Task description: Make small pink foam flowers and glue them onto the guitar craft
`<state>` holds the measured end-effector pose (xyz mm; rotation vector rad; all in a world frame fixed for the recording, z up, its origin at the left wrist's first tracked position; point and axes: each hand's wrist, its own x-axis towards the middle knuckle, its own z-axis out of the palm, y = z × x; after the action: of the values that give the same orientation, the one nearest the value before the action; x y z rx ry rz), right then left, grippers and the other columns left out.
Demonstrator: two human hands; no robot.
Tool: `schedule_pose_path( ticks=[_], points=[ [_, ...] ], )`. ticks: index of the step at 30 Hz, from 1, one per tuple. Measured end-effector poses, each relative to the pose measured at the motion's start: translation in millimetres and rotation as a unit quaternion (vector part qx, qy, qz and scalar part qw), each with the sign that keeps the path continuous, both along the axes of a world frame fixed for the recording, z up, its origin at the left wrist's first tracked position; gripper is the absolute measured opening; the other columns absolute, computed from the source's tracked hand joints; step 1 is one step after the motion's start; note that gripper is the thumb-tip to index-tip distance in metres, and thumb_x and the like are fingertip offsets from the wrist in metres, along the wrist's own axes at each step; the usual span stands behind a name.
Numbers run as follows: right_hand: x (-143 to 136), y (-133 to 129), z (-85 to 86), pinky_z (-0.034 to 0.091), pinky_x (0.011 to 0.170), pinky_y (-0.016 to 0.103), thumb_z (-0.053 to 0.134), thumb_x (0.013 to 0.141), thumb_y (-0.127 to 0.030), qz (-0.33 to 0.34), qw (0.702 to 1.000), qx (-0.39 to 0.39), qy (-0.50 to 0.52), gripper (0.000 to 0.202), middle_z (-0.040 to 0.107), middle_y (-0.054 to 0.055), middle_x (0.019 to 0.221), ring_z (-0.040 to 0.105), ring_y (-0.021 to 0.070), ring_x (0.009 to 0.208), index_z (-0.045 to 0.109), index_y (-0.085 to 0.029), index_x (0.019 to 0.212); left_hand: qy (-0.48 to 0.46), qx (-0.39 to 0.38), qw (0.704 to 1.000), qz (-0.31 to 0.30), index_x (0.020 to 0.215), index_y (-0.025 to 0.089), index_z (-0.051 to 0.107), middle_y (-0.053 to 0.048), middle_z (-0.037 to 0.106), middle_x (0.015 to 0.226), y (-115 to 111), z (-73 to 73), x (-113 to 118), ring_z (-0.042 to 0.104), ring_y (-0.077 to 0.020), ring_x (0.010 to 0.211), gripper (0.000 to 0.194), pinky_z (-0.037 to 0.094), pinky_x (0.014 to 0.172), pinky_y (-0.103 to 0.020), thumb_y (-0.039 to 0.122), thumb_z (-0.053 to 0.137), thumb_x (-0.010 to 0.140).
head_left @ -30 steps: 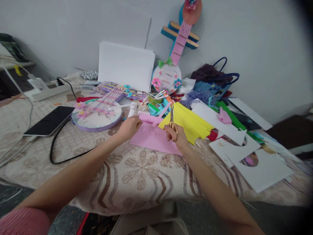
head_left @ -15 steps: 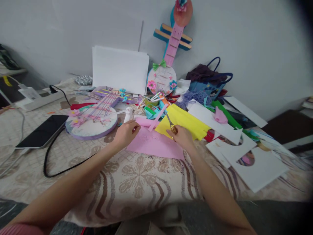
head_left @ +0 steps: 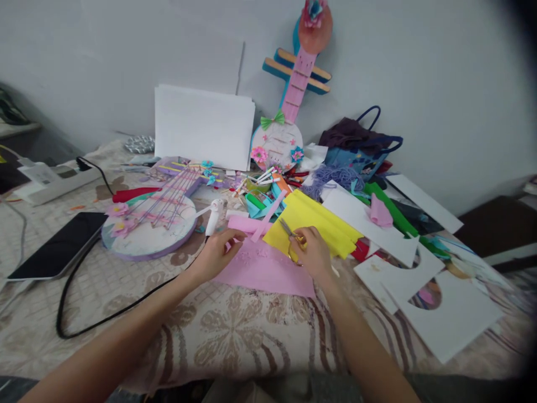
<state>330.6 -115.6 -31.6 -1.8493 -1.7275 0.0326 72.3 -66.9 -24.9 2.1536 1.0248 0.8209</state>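
My right hand holds a small pair of scissors with gold-coloured handles. Their blades point up and left, over a yellow sheet. My left hand is at the left side of a pink sheet, its fingers curved and a gap between thumb and forefinger; I see nothing in it. Small pink scraps lie on the pink sheet. Beyond it are a pink roll and a loose pink strip. A white glue gun is just past my left hand.
A decorated round toy instrument with strings lies left, near a phone and a black cable. Another decorated instrument leans on the wall beside white boards. Cut white boards, purple yarn and a blue bag occupy the right.
The scissors have tilted further left in my right hand, and their gold loops show more. My left hand's fingers have spread from a closer curl. The whole view has shifted slightly.
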Motion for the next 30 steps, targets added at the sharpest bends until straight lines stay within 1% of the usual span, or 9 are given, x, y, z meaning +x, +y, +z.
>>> schedule_pose_path(
  ticks=[3, 6, 8, 13, 16, 20, 23, 26, 30],
  points=[
    [-16, -4, -0.5, 0.044, 0.064, 0.029, 0.051, 0.083, -0.031, 0.065, 0.994, -0.016, 0.085, 0.020, 0.058, 0.004, 0.088, 0.053, 0.0129, 0.060, 0.057, -0.019, 0.097, -0.044, -0.113, 0.991, -0.051, 0.102, 0.017, 0.056, -0.006, 0.063, 0.093, 1, 1.5, 1, 0.057, -0.0119, 0.070, 0.023, 0.045, 0.063, -0.024, 0.024, 0.048, 0.082],
    [-31, -9, -0.3, 0.042, 0.061, 0.027, 0.052, 0.081, -0.024, 0.118, 0.985, -0.017, 0.127, 0.014, 0.059, 0.003, 0.082, 0.051, 0.0121, 0.058, 0.059, -0.019, 0.093, -0.068, -0.192, 0.975, -0.086, 0.107, 0.017, 0.054, -0.001, 0.059, 0.072, 4, 3.6, -1, 0.056, -0.0118, 0.065, 0.027, 0.044, 0.058, -0.023, 0.028, 0.048, 0.083],
    [-38, -13, 0.9, 0.041, 0.060, 0.026, 0.052, 0.081, -0.020, 0.140, 0.979, -0.014, 0.146, 0.012, 0.059, 0.003, 0.080, 0.052, 0.0127, 0.061, 0.060, -0.019, 0.090, -0.081, -0.220, 0.968, -0.090, 0.108, 0.017, 0.054, 0.001, 0.055, 0.066, 6, 5.1, -3, 0.054, -0.0112, 0.063, 0.029, 0.042, 0.055, -0.022, 0.031, 0.049, 0.083],
    [-43, -17, 1.6, 0.041, 0.060, 0.027, 0.050, 0.083, -0.018, 0.161, 0.967, -0.016, 0.199, 0.011, 0.059, 0.003, 0.076, 0.054, 0.0142, 0.066, 0.060, -0.019, 0.085, -0.114, -0.241, 0.962, -0.053, 0.108, 0.016, 0.054, -0.001, 0.055, 0.075, 12, 9.1, -7, 0.050, -0.0090, 0.060, 0.032, 0.040, 0.052, -0.021, 0.034, 0.052, 0.081],
    [-43, -18, -3.3, 0.042, 0.063, 0.027, 0.045, 0.086, -0.019, 0.157, 0.959, -0.011, 0.235, 0.015, 0.060, 0.003, 0.079, 0.057, 0.0154, 0.072, 0.060, -0.020, 0.090, -0.116, -0.247, 0.961, -0.047, 0.108, 0.016, 0.054, -0.002, 0.056, 0.078, 12, 10.4, -9, 0.050, -0.0086, 0.059, 0.033, 0.041, 0.053, -0.022, 0.035, 0.052, 0.081],
    [-38, -16, -12.4, 0.042, 0.058, 0.027, 0.043, 0.088, -0.022, 0.132, 0.960, -0.008, 0.247, 0.017, 0.059, 0.003, 0.079, 0.056, 0.0138, 0.064, 0.059, -0.021, 0.093, -0.121, -0.253, 0.958, -0.052, 0.108, 0.015, 0.054, -0.004, 0.058, 0.087, 10, 12.3, -8, 0.050, -0.0080, 0.060, 0.032, 0.043, 0.056, -0.022, 0.033, 0.052, 0.082],
    [-29, -11, -16.8, 0.041, 0.055, 0.026, 0.046, 0.087, -0.025, 0.089, 0.967, 0.010, 0.239, 0.015, 0.058, 0.002, 0.075, 0.055, 0.0129, 0.060, 0.059, -0.022, 0.091, -0.124, -0.262, 0.956, -0.044, 0.103, 0.014, 0.056, -0.007, 0.058, 0.095, 7, 14.8, -7, 0.051, -0.0074, 0.060, 0.028, 0.042, 0.054, -0.022, 0.032, 0.052, 0.082],
    [-18, -6, -17.6, 0.040, 0.054, 0.026, 0.047, 0.087, -0.028, 0.057, 0.970, 0.024, 0.234, 0.014, 0.058, 0.001, 0.072, 0.053, 0.0124, 0.056, 0.060, -0.022, 0.090, -0.124, -0.276, 0.952, -0.050, 0.100, 0.014, 0.057, -0.008, 0.059, 0.097, 5, 16.8, -4, 0.051, -0.0067, 0.058, 0.025, 0.041, 0.051, -0.021, 0.029, 0.050, 0.082],
    [-11, -3, -12.9, 0.040, 0.054, 0.027, 0.046, 0.086, -0.024, 0.055, 0.977, 0.033, 0.206, 0.015, 0.058, 0.001, 0.071, 0.052, 0.0123, 0.056, 0.059, -0.021, 0.091, -0.115, -0.287, 0.949, -0.057, 0.097, 0.014, 0.058, -0.008, 0.060, 0.096, 2, 17.7, -1, 0.049, -0.0063, 0.056, 0.022, 0.040, 0.049, -0.020, 0.027, 0.049, 0.082]
  ],
)
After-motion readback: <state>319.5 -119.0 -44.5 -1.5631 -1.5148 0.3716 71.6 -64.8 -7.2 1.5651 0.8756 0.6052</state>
